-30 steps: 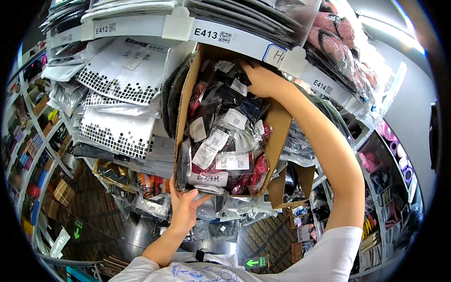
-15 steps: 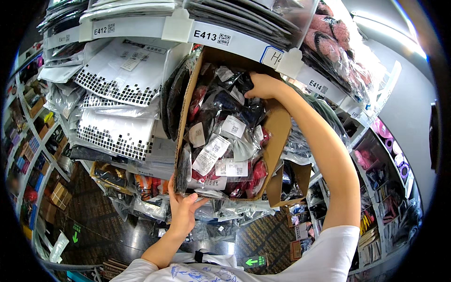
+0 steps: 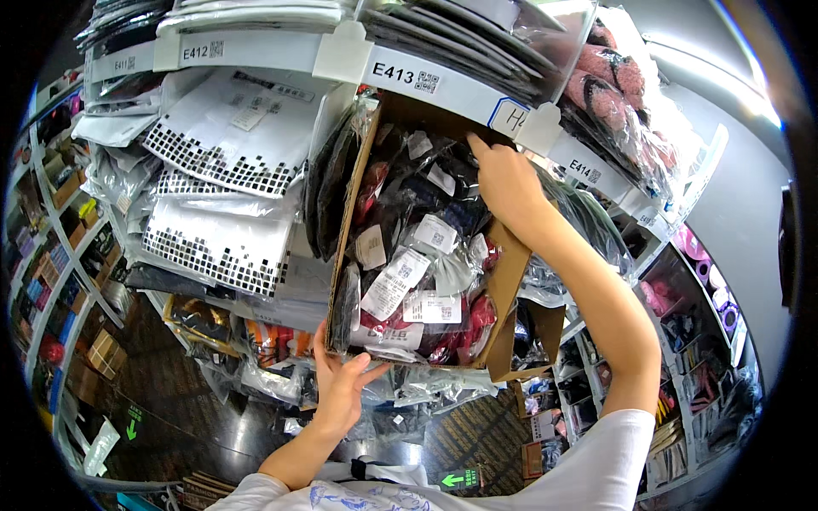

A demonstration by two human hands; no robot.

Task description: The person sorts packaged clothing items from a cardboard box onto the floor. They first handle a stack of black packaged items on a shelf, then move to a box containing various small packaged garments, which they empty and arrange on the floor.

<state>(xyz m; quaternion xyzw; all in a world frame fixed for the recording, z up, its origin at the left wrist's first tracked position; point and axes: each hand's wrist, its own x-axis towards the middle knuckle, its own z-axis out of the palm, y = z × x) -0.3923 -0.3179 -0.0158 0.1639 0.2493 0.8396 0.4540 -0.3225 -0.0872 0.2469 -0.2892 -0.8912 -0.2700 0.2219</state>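
Observation:
An open brown cardboard box (image 3: 508, 294) sits tilted on a high shelf, stuffed with several clear plastic bags of dark and red goods bearing white labels (image 3: 400, 272). My left hand (image 3: 339, 385) presses flat, fingers spread, against the box's lower front edge. My right hand (image 3: 504, 180) reaches up into the top of the box, fingers curled among the bags near the back flap. Whether it grips a bag is hidden.
White shelf-edge strips with label tags (image 3: 426, 81) run above the box. Flat white bags with black square patterns (image 3: 226, 196) hang to the left. Pink fluffy goods in bags (image 3: 618, 85) lie upper right. More racks stand at both sides, with a dark floor (image 3: 170, 409) below.
My right hand has slid a little lower and rightward along the box top. My left hand stays under the box's front edge, and the box looks slightly more tipped out.

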